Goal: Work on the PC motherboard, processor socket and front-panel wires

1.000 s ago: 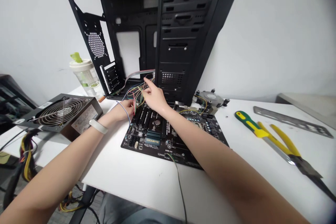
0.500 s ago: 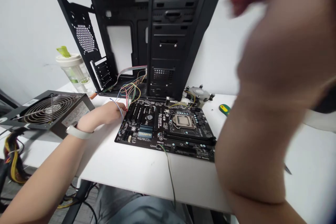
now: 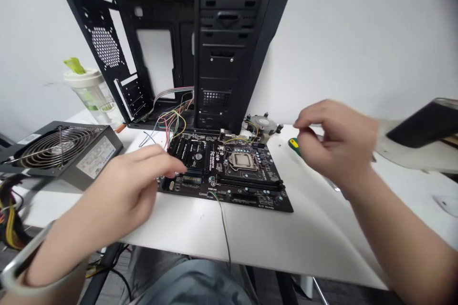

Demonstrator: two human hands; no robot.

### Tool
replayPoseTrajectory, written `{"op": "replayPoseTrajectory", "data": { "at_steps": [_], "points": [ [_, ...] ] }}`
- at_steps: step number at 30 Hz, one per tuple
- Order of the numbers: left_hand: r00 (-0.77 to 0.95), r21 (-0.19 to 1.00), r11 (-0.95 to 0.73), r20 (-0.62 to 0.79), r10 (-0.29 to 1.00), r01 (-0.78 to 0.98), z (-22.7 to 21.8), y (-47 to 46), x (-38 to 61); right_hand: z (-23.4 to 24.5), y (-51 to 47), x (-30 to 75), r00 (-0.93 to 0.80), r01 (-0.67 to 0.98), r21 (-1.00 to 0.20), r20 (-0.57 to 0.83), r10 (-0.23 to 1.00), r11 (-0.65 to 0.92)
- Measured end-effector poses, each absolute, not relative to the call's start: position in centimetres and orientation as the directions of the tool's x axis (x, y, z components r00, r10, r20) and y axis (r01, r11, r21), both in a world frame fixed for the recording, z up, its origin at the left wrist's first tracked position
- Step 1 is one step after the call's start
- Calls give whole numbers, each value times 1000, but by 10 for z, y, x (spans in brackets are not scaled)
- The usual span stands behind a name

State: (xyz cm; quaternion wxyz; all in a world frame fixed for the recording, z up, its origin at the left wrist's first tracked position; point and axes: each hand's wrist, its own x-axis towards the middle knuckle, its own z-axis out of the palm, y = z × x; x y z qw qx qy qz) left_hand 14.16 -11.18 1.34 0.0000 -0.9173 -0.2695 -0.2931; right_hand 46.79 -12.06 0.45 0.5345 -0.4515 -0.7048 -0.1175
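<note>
A black motherboard (image 3: 257, 195) lies flat on the white table, with its processor (image 3: 243, 161) in the socket. My left hand (image 3: 130, 183) hovers over the board's left end, index finger stretched toward the blue heatsink (image 3: 191, 179); nothing shows in it. To the right of the board, my right hand (image 3: 334, 140) is raised with curled fingers, thumb and index tips close together. Whatever they may pinch is too small to make out. Below it lies a screwdriver with a green and yellow handle (image 3: 294, 145), partly covered by the hand.
Behind the board stands a black computer case (image 3: 229, 66), with thin coloured wires (image 3: 171, 116) coming out. A power supply (image 3: 89, 157) and a lidded cup (image 3: 93, 95) are at left. A CPU cooler (image 3: 264, 123) sits by the case. One green wire (image 3: 224, 224) hangs over the table edge.
My right hand has come down from close to the camera to beside the board. The left hand has left the coloured wires and moved nearer, over the board's left end.
</note>
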Motion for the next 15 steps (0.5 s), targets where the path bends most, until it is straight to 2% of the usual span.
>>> {"op": "replayPoseTrajectory", "data": {
  "at_steps": [2, 7, 10, 15],
  "points": [
    [693, 118, -907, 607, 389, 405, 17, -109, 161, -15, -113, 480, 73, 688, -482, 790, 609, 543],
    [689, -9, -938, 682, 247, 346, 10, -77, 190, -32, -109, 500, 193, 473, -705, 669, 718, 529],
    [692, -16, -942, 683, 234, 335, 2, -63, 196, -22, -112, 501, 264, 317, -772, 630, 731, 551],
    [747, -28, -953, 628, 219, 303, -12, -60, 204, -13, -113, 499, 348, 157, -841, 538, 768, 518]
  ]
}}
